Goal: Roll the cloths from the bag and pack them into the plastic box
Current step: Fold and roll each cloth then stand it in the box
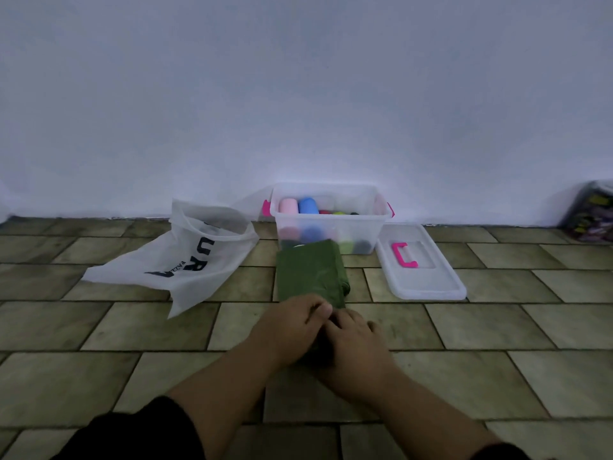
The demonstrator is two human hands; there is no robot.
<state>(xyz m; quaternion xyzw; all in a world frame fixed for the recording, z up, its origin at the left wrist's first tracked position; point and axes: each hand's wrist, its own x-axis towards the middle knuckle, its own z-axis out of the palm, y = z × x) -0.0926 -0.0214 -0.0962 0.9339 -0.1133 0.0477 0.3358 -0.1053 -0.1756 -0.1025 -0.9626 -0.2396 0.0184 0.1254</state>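
A dark green cloth (310,272) lies folded in a long strip on the tiled floor, running from my hands up to the plastic box (374,210). My left hand (292,327) and my right hand (356,340) sit side by side on its near end, fingers curled round the rolled-up edge. The clear box stands against the wall and holds several rolled cloths, among them a pink roll (288,205) and a blue roll (308,205). A white bag (185,260) with black lettering lies slumped to the left, its mouth open.
The box's clear lid (428,283) with a pink handle lies flat on the floor right of the box. A dark container with colourful contents (590,214) stands at the far right by the wall. A plain white wall closes off the back.
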